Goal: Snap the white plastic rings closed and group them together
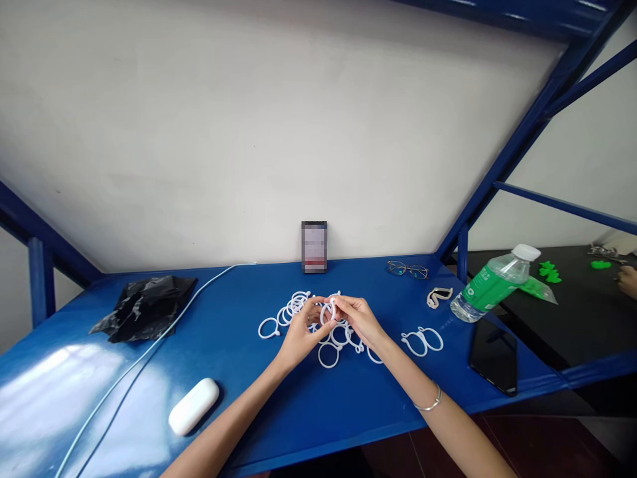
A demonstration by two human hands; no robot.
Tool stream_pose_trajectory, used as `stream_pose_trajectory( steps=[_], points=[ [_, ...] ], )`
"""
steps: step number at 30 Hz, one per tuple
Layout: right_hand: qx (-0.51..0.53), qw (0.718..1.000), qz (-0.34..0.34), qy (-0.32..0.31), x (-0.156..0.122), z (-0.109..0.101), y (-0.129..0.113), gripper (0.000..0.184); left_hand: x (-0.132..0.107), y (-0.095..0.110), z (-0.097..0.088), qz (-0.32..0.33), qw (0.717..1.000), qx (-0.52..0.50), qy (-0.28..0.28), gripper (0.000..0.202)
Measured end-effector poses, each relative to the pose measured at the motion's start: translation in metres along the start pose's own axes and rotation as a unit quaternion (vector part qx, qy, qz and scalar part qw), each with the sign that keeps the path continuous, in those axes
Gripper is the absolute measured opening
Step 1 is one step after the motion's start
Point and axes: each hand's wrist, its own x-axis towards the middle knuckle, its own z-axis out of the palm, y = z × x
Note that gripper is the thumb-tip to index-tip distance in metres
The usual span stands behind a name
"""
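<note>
Between my two hands, raised over the blue table (pixel 298 411), is a white plastic ring (pixel 326 312) with a small eyelet. My left hand (pixel 302 332) grips the ring's left and lower side with thumb and fingers. Fingers of my right hand (pixel 361 320) pinch it at the upper right, by the eyelet. Under and behind the hands lies a loose pile of similar white rings (pixel 328 355), partly hidden by my fingers. Two more rings (pixel 423 341) lie apart, to the right of my right forearm.
A phone (pixel 314 247) leans on the wall. Glasses (pixel 407 269), a beige band (pixel 439 297), a water bottle (pixel 492 285) and a dark phone (pixel 494 357) are at right. A black plastic bag (pixel 146 309), cable (pixel 149 352) and white case (pixel 194 406) lie left. Another person's hand (pixel 628 280) shows far right.
</note>
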Motion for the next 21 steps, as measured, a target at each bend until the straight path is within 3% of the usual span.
stream_pose_trajectory(
  steps=[5, 12, 21],
  points=[
    [0.016, 1.000, 0.014, -0.013, -0.0008, 0.0004, -0.0027, 0.032, 0.0001, -0.0001, -0.0012, -0.027, 0.999, -0.011, -0.023, 0.046],
    [0.053, 0.993, 0.085, -0.060, -0.0017, -0.0001, -0.0058, 0.041, 0.0005, 0.0032, -0.0024, -0.049, 0.994, -0.076, -0.061, 0.051],
    [0.033, 0.997, 0.050, -0.051, -0.0034, -0.0019, -0.0014, 0.039, -0.0008, 0.0027, -0.0017, -0.050, 0.994, -0.069, -0.067, 0.050]
  ],
)
